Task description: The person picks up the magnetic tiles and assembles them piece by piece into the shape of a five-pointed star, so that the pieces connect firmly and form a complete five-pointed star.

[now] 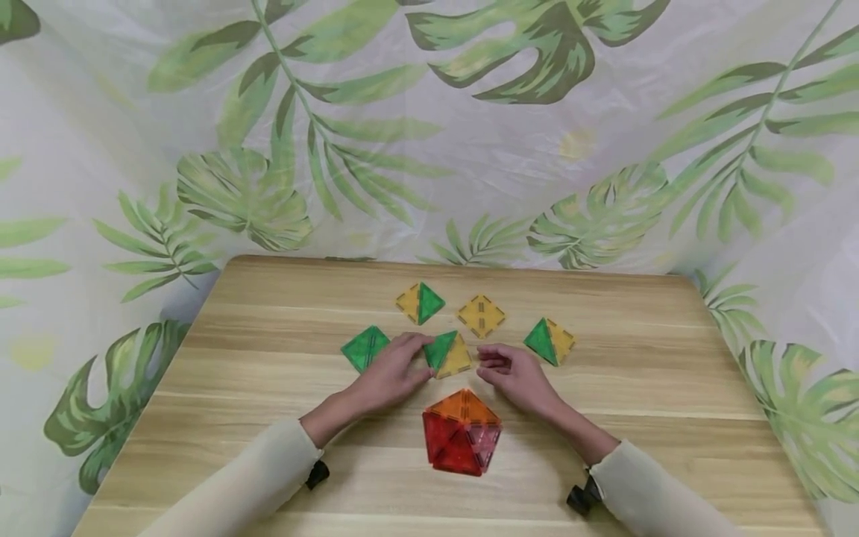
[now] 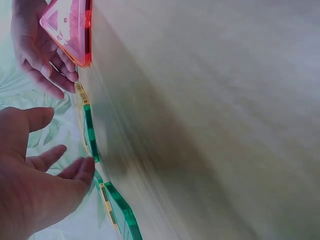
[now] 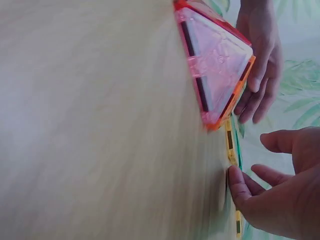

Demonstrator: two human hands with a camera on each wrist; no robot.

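Pink triangle (image 3: 217, 62), fingers (image 3: 239, 187) perhaps touching yellow tile (image 3: 231, 142)

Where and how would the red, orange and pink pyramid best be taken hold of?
Probably low on the pyramid, on opposite sloping sides, coming from left and right together: its faces narrow to a peak, so a pinch near the top would likely slip.

No lettering, label, brand, number or sign can be read in any view.

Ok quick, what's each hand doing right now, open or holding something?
Left hand: open, holding nothing, beside a green triangle; contact can't be told.
Right hand: open, holding nothing, near the adjoining yellow triangle.
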